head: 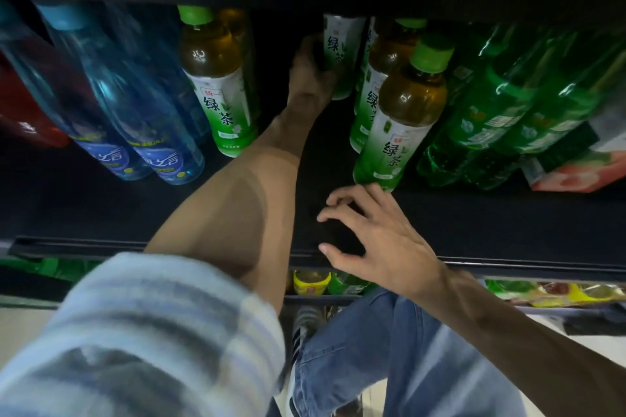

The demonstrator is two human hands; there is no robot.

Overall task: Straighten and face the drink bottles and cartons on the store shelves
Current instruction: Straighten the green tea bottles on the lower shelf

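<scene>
Deep inside the dark shelf (101, 206), my left hand (310, 74) is wrapped around a green tea bottle (342, 47) with a white and green label; its cap is hidden under the shelf above. My right hand (369, 240) hovers over the shelf's front, fingers spread, holding nothing, just in front of another green tea bottle (403, 115) with a green cap. A further green tea bottle (220, 85) stands left of my left forearm. One more (376, 78) stands behind the front right one.
Blue water bottles (135, 105) lean at the left beside a red bottle (23, 112). Green soda bottles (508, 112) and a pink carton (576, 173) fill the right. A lower shelf with yellow and green items (311, 283) shows below the shelf edge.
</scene>
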